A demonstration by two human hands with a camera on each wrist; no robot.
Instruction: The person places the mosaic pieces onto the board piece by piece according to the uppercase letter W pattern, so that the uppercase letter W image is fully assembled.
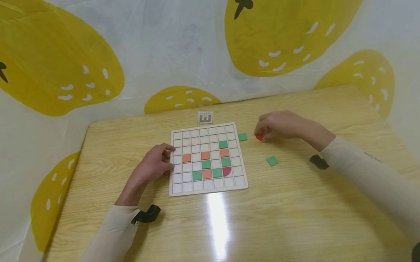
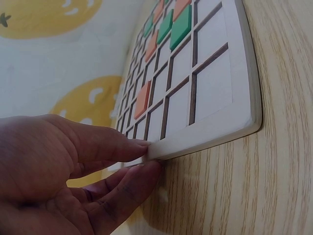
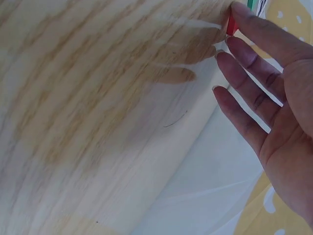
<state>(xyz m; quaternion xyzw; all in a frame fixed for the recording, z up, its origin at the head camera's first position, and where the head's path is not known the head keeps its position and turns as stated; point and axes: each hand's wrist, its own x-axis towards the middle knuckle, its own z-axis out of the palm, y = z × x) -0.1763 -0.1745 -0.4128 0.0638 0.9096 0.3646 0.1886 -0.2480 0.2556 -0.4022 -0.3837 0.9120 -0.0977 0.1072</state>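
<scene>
A pale square grid board lies on the table with several green, orange and red tiles in its cells. My left hand rests at the board's left edge. In the left wrist view, the thumb and a finger of that hand touch the rim, and an orange tile sits in a nearby cell. Right of the board, my right hand pinches a red tile between thumb and fingertips. The right wrist view shows only a sliver of this tile; the other fingers extend apart.
One loose green tile lies by the board's right edge, another green tile nearer me. A small pattern card lies behind the board. Beyond the wooden table hangs a white cloth with yellow fruit prints.
</scene>
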